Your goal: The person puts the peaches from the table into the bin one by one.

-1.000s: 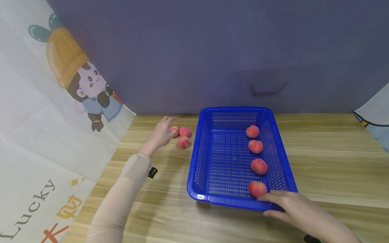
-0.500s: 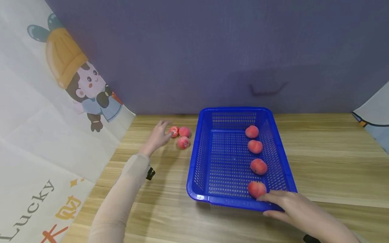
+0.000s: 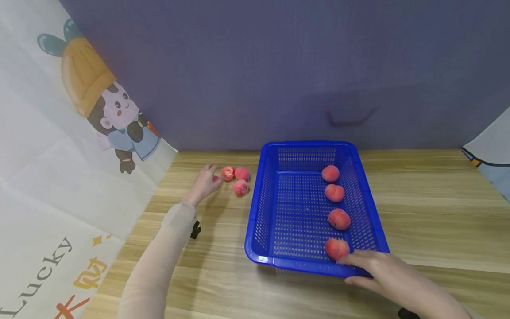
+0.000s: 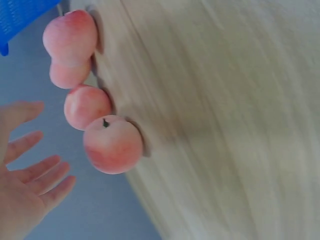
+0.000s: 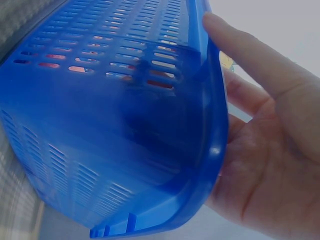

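My left hand [image 3: 205,182] hovers at the left of the table beside several loose peaches [image 3: 241,188]. One peach [image 3: 217,179] is mostly hidden behind its fingers in the head view. The left wrist view shows the left hand [image 4: 30,185] with fingers spread, apart from the nearest peach [image 4: 113,145], whose stem shows. My right hand [image 3: 382,272] grips the near right corner of a blue plastic basket [image 3: 295,264]. In the right wrist view the thumb of the right hand [image 5: 270,150] lies over the rim of the basket [image 5: 217,135], and the other fingers are partly hidden behind it.
Inside the basket, several peaches [image 3: 339,219] form a line along the right side. A grey-blue panel [image 3: 239,79] stands behind the wooden table [image 3: 430,212]. A white printed curtain [image 3: 48,155] closes off the left side.
My left hand has moved left and slightly nearer, uncovering one loose peach and coming in front of another. The right hand and the basket have stayed in place.
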Motion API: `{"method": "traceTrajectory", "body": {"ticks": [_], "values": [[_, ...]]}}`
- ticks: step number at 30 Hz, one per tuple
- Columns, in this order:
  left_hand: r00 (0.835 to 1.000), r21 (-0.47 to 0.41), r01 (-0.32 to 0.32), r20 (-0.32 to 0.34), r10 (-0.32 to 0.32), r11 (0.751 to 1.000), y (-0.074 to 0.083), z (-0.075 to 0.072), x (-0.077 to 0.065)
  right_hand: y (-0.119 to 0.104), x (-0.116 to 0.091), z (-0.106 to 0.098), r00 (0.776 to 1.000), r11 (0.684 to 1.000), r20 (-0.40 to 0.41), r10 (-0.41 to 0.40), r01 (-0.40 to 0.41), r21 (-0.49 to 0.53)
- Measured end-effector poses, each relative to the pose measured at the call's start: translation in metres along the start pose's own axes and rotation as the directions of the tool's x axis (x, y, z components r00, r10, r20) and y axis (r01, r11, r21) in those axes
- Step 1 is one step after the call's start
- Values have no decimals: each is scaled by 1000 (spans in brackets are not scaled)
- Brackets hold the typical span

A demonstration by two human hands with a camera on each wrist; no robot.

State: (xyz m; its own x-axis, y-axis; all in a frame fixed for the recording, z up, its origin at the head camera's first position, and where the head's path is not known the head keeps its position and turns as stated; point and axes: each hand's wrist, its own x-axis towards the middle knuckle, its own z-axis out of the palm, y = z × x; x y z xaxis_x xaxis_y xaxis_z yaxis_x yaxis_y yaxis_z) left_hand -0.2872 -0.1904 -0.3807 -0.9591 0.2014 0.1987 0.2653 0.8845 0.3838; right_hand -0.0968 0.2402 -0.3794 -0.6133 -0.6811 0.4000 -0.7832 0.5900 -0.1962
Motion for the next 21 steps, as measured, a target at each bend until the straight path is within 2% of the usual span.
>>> {"method": "traceTrajectory", "body": {"ticks": [13,21], "values": [[999,67,33,7,-33,997,-15,10,1,0,0,0,1000,1000,28,15,-15,3],[992,62,99,71,-103,993,-20,16,3,0,0,0,1000,1000,16,12,-12,7]]}}
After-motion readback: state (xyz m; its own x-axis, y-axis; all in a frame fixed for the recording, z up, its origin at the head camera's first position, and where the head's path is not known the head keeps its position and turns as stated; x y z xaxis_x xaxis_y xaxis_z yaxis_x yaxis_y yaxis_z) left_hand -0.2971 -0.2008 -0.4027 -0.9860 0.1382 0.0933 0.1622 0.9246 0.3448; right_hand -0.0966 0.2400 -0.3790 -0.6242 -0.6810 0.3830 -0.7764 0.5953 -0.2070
